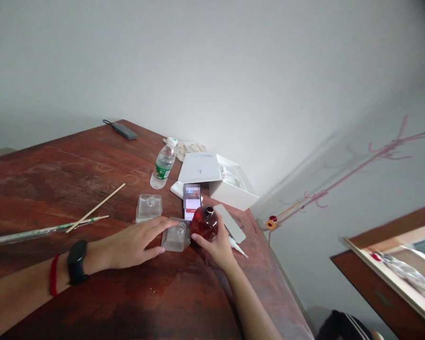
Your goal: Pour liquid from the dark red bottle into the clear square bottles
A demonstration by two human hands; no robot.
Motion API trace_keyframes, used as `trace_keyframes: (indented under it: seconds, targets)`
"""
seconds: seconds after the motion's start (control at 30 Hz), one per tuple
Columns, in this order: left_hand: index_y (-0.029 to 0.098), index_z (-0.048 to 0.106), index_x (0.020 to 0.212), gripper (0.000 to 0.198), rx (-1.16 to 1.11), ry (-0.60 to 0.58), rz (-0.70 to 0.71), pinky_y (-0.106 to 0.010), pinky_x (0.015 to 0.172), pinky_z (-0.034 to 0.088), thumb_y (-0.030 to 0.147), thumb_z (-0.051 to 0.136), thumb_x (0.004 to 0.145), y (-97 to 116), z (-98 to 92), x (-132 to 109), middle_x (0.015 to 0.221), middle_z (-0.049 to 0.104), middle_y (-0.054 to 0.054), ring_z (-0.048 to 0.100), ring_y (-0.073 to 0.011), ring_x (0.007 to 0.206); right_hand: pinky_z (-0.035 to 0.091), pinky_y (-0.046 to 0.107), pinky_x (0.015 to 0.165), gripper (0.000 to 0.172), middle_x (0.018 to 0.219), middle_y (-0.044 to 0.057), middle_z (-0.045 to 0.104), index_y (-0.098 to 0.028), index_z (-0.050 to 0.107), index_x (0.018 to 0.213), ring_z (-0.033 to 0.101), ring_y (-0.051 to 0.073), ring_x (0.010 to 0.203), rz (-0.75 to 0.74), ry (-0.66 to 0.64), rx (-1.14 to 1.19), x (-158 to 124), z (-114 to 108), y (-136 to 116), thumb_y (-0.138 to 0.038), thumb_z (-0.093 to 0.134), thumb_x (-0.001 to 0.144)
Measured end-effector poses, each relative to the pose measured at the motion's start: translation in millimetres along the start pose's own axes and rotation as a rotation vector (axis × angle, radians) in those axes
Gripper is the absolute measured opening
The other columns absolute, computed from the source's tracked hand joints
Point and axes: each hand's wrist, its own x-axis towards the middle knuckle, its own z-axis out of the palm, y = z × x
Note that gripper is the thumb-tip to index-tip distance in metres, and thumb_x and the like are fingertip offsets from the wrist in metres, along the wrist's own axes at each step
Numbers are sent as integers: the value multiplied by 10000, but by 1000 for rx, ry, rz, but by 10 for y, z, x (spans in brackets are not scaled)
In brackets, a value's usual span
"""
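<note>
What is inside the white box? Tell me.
Pale, clear-looking items show inside the white box, too blurred to identify. The lid leaning at its left hides that side.

A water bottle (163, 164) stands beside an open white box (217, 179).

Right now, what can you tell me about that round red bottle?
The red bottle is round and squat and looks like see-through red glass, with a short neck on top. It stands upright on the wooden table. The right hand holds it from the near side, and a clear square bottle sits close beside it on its left.
</note>
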Motion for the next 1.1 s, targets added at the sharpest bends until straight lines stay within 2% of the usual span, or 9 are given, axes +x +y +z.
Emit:
trace_keyframes:
  seconds: [0.13, 0.3, 0.53, 0.73, 0.9, 1.1]
  targets:
    - [259, 497, 1558, 571, 5, 27, 9, -481, 1236, 501, 224, 657, 1010, -6, 14, -4, 1537, 651, -114, 660, -321, 1394, 539, 543, 1227, 918, 1542, 174, 674, -224, 510, 1544, 696, 354, 1400, 7, -2, 13, 4, 1, -6, -378, 957, 756]
    - [255, 484, 1555, 572, 37, 39, 7, -492, 1250, 482, 239, 654, 1009, -40, 34, -16, 1600, 587, -134, 612, -335, 1447, 549, 550, 1214, 910, 1531, 179, 684, -221, 524, 1534, 701, 364, 1392, 1, 4, 1, 7, -2, -34, -368, 956, 747]
    - [263, 490, 1530, 550, -6, 45, 16, -457, 1213, 508, 234, 645, 1004, 13, 3, 3, 1520, 653, -111, 667, -314, 1375, 546, 548, 1216, 915, 1524, 177, 693, -218, 519, 1546, 703, 361, 1390, -1, -2, 0, 2, -5, -35, -370, 953, 755]
    - [249, 517, 1496, 471, -8, 42, -30, -469, 1172, 537, 338, 631, 1048, 50, -14, 17, 1486, 681, -126, 687, -332, 1349, 531, 563, 1229, 928, 1548, 184, 672, -222, 509, 1550, 692, 365, 1404, -6, 2, 5, 3, -4, -38, -369, 960, 752]
    - [237, 484, 1503, 515, 33, 69, -109, -475, 1153, 551, 400, 631, 1037, 73, -9, 0, 1510, 682, -142, 688, -356, 1366, 543, 545, 1221, 930, 1512, 180, 700, -211, 511, 1551, 710, 359, 1380, 7, 3, 13, 2, 9, -53, -391, 958, 755]
    - [234, 416, 1548, 563, 27, 71, -66, -480, 1182, 527, 417, 612, 1053, 36, 0, 2, 1548, 641, -156, 657, -350, 1401, 544, 555, 1217, 902, 1512, 169, 701, -227, 536, 1528, 711, 358, 1377, 0, 16, 11, 0, 14, -69, -400, 961, 752]
